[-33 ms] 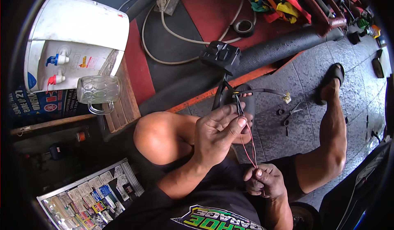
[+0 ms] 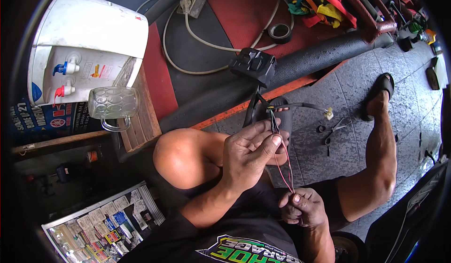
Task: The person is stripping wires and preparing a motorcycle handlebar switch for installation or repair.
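Thin red wires (image 2: 283,172) run between my hands. My left hand (image 2: 249,157) pinches the dark wire bundle at its upper end, thumb on top. Lower and to the right, my right hand (image 2: 303,206) is closed on the lower end of the wires. Above my left hand hangs a black switch housing (image 2: 252,65) with its cables. A grey sleeved cable branches right to a cream connector (image 2: 328,113). Scissors (image 2: 336,132) lie on the floor tiles to the right.
A white water dispenser (image 2: 89,16) and glass mug (image 2: 110,103) stand left. Behind are a power strip (image 2: 194,0), black tape roll (image 2: 281,32), coloured straps (image 2: 317,2) and padded red-grey surface (image 2: 244,14). A display case (image 2: 143,192) sits lower left. My bare legs flank my hands.
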